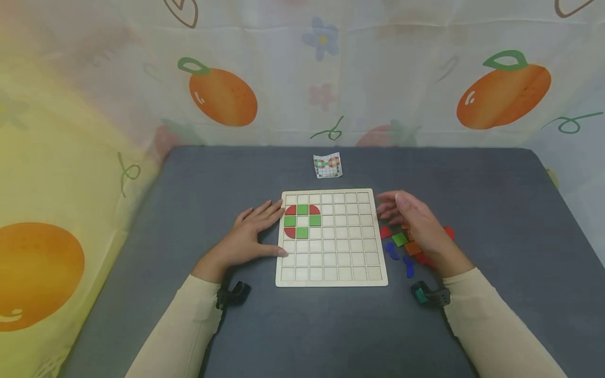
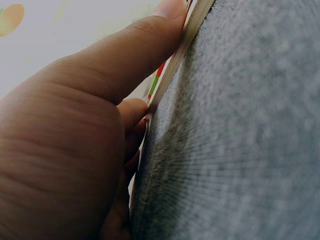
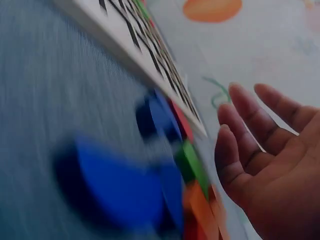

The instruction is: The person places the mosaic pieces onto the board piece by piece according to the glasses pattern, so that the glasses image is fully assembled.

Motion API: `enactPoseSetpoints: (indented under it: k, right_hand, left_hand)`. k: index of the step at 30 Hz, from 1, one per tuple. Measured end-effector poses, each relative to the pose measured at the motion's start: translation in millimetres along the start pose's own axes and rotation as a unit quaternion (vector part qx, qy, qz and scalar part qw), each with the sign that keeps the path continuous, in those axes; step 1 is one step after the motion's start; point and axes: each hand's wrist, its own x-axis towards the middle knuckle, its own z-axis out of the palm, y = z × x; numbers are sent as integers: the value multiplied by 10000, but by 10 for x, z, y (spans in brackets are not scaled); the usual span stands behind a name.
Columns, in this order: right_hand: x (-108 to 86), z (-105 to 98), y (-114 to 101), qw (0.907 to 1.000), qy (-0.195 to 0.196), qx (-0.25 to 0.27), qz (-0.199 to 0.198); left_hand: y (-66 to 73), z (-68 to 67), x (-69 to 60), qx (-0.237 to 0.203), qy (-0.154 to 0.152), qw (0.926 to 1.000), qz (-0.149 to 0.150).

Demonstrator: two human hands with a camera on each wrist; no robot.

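Observation:
A pale wooden grid board (image 1: 345, 247) lies flat on the table. Near its upper left, green squares (image 1: 302, 232) and red quarter-round pieces (image 1: 290, 232) sit in cells around one bare cell. My left hand (image 1: 248, 236) rests at the board's left edge, fingers extended and spread, with the thumb (image 2: 135, 47) on the rim. Over the loose pieces beyond the right edge hovers my right hand (image 1: 420, 220); its fingers are loosely bent and nothing shows in them. Below it are a green square (image 1: 399, 239), orange pieces (image 1: 412, 248), red pieces and blue curved pieces (image 3: 117, 190).
Behind the board lies a small printed card (image 1: 327, 165) with a coloured grid pattern. The grey table (image 1: 321, 336) meets a curtain (image 1: 387, 68) printed with oranges and flowers at the back. Dark wrist straps (image 1: 231, 295) are on both arms.

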Motion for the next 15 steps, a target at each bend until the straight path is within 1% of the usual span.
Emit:
enactPoseSetpoints:
  k: [5, 8, 10, 12, 15]
  right_hand:
    - [-56, -151, 30, 9984, 47, -414, 388]
    - [-69, -209, 70, 9941, -187, -765, 749]
    - [-68, -229, 94, 9892, -426, -1091, 886]
    - [-62, -237, 118, 9830, -660, -1449, 913]
    - [-55, -231, 127, 9739, -797, -1977, 785]
  left_hand:
    - [5, 1, -2, 44, 0, 10000, -19]
    - [10, 1, -3, 58, 3, 10000, -31]
    - [11, 2, -2, 69, 4, 10000, -30]
    - [12, 5, 0, 69, 3, 10000, -31]
    - [13, 7, 3, 66, 2, 10000, -43]
